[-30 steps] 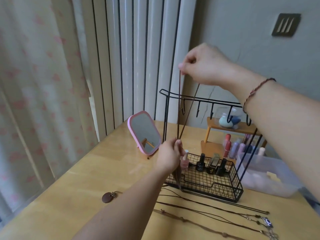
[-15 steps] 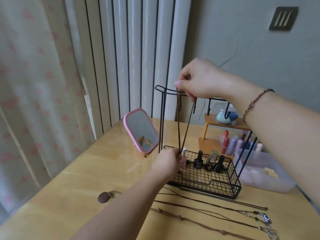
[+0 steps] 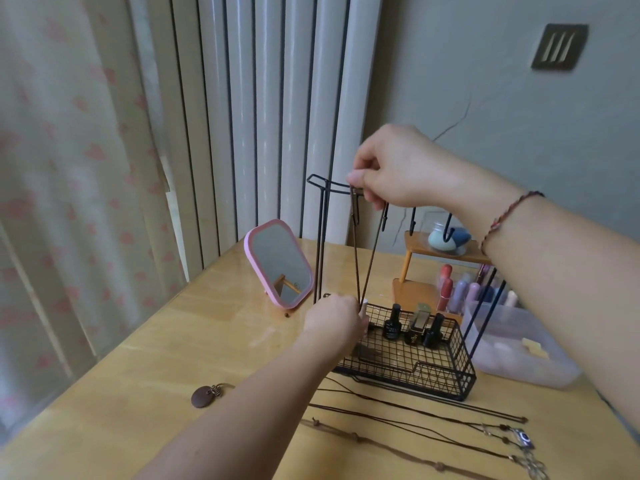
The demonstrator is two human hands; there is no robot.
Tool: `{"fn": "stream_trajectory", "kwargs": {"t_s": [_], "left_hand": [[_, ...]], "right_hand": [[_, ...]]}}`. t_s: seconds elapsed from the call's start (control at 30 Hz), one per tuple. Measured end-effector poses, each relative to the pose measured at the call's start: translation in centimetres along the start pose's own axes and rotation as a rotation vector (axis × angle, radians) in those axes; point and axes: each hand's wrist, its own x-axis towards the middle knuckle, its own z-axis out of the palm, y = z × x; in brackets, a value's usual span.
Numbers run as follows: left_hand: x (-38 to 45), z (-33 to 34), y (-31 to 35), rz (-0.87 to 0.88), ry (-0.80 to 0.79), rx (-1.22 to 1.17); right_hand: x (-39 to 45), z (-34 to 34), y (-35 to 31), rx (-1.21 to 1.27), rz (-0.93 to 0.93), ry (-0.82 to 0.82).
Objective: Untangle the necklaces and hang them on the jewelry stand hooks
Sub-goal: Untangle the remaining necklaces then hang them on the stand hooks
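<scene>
Brown cord necklace [image 3: 367, 258] stretched taut at jewelry stand [image 3: 320, 237] hooks.
Right hand [image 3: 398, 168] pinches top loop at hook rail; left hand [image 3: 334, 322] grips lower end above wire basket [image 3: 415, 368].

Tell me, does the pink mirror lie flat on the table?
No, the pink mirror stands tilted on its prop on the table.
</scene>
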Motion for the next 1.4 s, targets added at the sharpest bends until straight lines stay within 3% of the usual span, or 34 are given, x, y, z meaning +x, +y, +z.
{"fn": "stream_trajectory", "kwargs": {"t_s": [0.1,0.2,0.37,0.43,0.5,0.57,0.67,0.73,0.8,0.87,1.0,1.27,1.4], "left_hand": [[-0.6,0.2,-0.7,0.009,-0.076,0.151],[-0.8,0.2,-1.0,0.039,-0.108,0.224],[-0.7,-0.8,-0.7,0.049,-0.256,0.202],[-1.4,-2.3,-0.7,0.062,-0.284,0.171],[-2.0,-4.0,-1.0,0.053,-0.228,0.141],[-2.3,-5.7,-1.7,0.023,-0.054,0.050],[-2.7,-7.5,-2.1,0.078,0.256,-0.406],[-2.8,-8.1,-1.5,0.153,0.382,-0.706],[-2.3,-7.7,-1.0,0.172,0.505,-0.844],[-1.8,-7.0,-0.6,0.167,0.572,-0.904],[-1.1,-5.6,-0.4,0.122,0.629,-0.912],[-0.7,-2.3,-1.8,0.137,0.507,-0.848],[-0.6,-2.3,-1.8,0.139,0.503,-0.864]], "right_hand": [[-0.1,1.2,0.3,-0.097,0.012,0.035],[-0.5,1.6,-0.3,-0.369,-0.016,0.116],[-1.0,2.3,0.0,-0.539,-0.037,0.101],[-1.3,2.5,0.2,-0.493,-0.031,0.086],[-1.9,2.1,0.8,-0.324,-0.017,0.157],[-3.5,2.1,1.5,-0.097,-0.017,0.370],[-8.0,4.3,1.6,0.194,-0.123,0.706],[-10.5,7.7,1.6,0.178,-0.122,0.661],[-11.3,11.1,2.0,0.174,0.036,0.497],[-11.2,13.2,2.3,0.228,0.199,0.362],[-9.8,14.6,2.3,0.429,0.416,0.266],[-7.9,17.9,2.7,0.552,0.353,0.311],[-8.1,19.0,2.1,0.778,0.343,0.368]]}}
